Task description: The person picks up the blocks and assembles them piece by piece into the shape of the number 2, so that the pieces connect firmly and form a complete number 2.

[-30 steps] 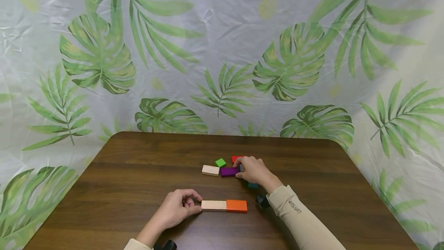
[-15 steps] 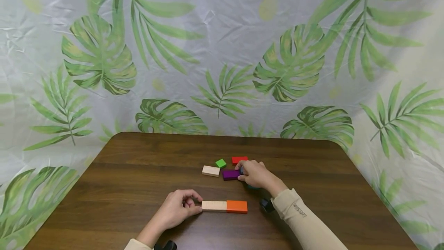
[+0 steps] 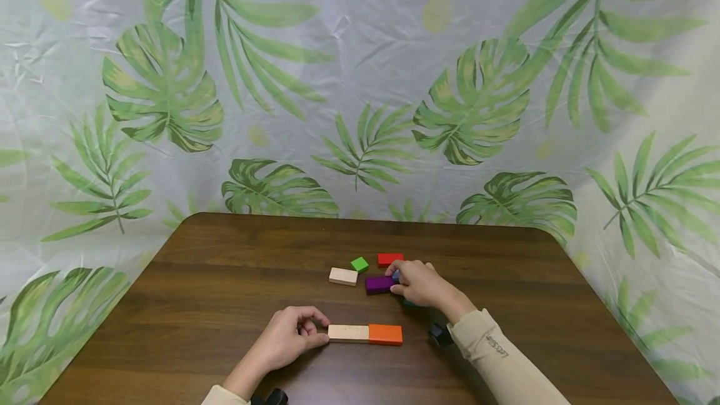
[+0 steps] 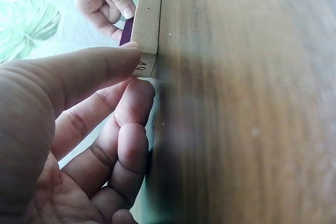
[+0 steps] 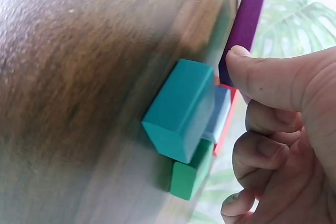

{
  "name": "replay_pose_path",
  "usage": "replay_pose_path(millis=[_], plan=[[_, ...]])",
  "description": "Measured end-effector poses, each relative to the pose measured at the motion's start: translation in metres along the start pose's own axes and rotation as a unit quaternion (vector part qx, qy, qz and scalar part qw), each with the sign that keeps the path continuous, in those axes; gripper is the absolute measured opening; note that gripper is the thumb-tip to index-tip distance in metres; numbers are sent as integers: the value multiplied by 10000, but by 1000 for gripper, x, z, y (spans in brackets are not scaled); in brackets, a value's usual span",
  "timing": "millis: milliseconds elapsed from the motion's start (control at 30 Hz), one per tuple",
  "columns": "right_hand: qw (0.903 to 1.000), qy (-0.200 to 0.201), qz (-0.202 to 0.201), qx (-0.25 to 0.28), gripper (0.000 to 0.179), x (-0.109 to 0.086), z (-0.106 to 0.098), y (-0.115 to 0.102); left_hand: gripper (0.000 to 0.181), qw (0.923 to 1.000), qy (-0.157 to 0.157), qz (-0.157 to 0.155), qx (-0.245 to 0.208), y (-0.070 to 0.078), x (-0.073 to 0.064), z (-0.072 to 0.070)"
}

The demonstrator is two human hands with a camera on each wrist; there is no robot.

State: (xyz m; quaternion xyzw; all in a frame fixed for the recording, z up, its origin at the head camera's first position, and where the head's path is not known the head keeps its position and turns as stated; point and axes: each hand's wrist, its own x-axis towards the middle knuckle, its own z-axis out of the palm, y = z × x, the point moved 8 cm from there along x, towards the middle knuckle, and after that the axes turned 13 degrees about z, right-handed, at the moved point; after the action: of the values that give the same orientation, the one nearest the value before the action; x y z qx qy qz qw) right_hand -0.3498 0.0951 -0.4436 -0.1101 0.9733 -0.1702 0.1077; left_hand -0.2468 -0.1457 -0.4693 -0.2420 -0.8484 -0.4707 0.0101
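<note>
My left hand (image 3: 289,336) holds the left end of a plain wooden block (image 3: 347,333), thumb and index finger at its corners. An orange block (image 3: 385,334) lies end to end with it on the right. Farther back, my right hand (image 3: 424,284) pinches a purple block (image 3: 378,285) by its right end, as the right wrist view also shows, the purple block (image 5: 245,32) tilted there under the thumb. Close by that hand sit a teal block (image 5: 181,106), a blue block (image 5: 219,111) and a green block (image 5: 189,177), mostly hidden by the hand in the head view.
Behind the purple block lie a red block (image 3: 389,259), a small bright green block (image 3: 359,264) and another plain block (image 3: 343,276). The brown wooden table (image 3: 236,280) ends at a leaf-patterned cloth (image 3: 371,80) hanging behind it.
My right hand has moved slightly right and toward me, and the purple block has shifted the same way, away from the plain block at the back. The left hand stays in place.
</note>
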Motion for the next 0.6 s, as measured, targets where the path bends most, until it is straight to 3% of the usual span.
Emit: replay_pose_path(millis=[267, 600], plan=[[9992, 68, -379, 124, 21, -7, -4, -15, 16, 10000, 6, 0, -5, -1, 0, 0], [9969, -64, -786, 69, 22, -10, 7, -37, 16, 10000, 20, 44, -35, 0, -1, -1]])
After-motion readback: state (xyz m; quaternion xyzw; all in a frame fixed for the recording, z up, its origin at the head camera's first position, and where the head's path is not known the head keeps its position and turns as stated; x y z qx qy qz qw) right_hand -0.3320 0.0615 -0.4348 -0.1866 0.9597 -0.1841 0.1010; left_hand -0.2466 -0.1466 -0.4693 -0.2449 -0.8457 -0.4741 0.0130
